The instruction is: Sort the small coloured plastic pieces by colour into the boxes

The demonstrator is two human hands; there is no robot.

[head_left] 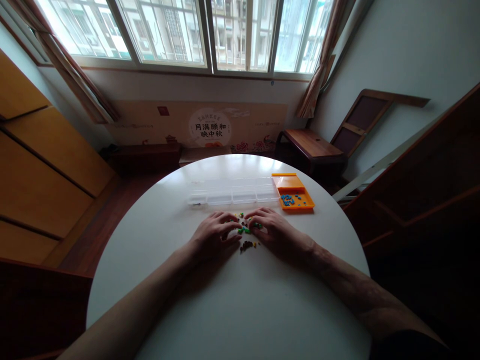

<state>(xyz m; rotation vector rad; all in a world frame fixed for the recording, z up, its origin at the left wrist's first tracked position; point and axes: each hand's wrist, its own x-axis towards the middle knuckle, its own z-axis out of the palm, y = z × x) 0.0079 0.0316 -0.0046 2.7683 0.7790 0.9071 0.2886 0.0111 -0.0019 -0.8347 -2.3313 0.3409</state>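
Note:
Small loose pieces point(247, 230) in green, yellow and blue, with a dark brown cluster point(246, 245), lie on the white table between my hands. They look like tiny building bricks or beads; their exact kind is too small to tell. From the left, my left hand point(214, 230) curves over the pile's edge, thumb apart from the fingers. My right hand point(275, 230) rests opposite, fingers bent and spread beside the green pieces. Both sets of fingertips are at the pile, and I see nothing clearly gripped. Some pieces are hidden under the fingers.
Behind my hands lies a clear plastic compartment box point(232, 197). Touching its right end is an orange tray point(309, 204) holding several small blue pieces point(288, 200). The round white table point(240, 310) has a curved edge. Beyond it stand a wooden bench point(313, 142) and windows.

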